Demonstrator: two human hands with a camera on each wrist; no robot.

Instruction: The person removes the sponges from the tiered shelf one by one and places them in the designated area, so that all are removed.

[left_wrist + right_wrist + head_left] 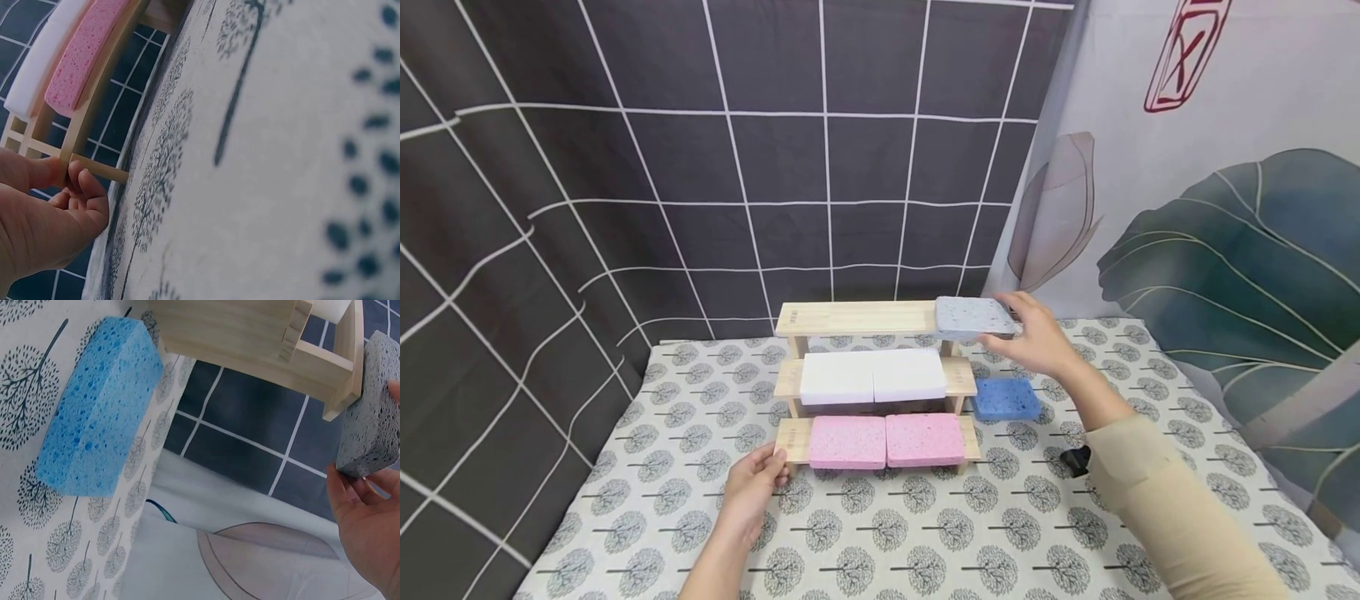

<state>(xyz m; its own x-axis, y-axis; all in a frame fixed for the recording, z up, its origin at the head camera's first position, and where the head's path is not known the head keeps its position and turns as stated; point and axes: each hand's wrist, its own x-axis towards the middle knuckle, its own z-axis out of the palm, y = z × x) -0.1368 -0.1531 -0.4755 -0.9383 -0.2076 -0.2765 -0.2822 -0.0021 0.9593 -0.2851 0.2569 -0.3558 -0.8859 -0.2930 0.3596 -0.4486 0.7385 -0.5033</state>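
Note:
A three-tier wooden rack (857,317) stands on the patterned cloth. My right hand (1033,333) grips a grey sponge (972,317) at the right end of the top tier, the sponge jutting past that end. In the right wrist view the thumb and fingers hold the grey sponge (373,406) by its edges. My left hand (752,492) pinches the left end of the bottom tier; in the left wrist view its thumb and fingertips meet on the wooden corner. Two white sponges (837,377) fill the middle tier, and two pink sponges (848,442) lie side by side on the bottom one.
A blue sponge (1006,399) lies on the cloth just right of the rack. Near the right sleeve is a small black object (1077,460). A dark gridded curtain (775,158) hangs behind, and a pale leaf-printed curtain (1247,250) hangs at the right.

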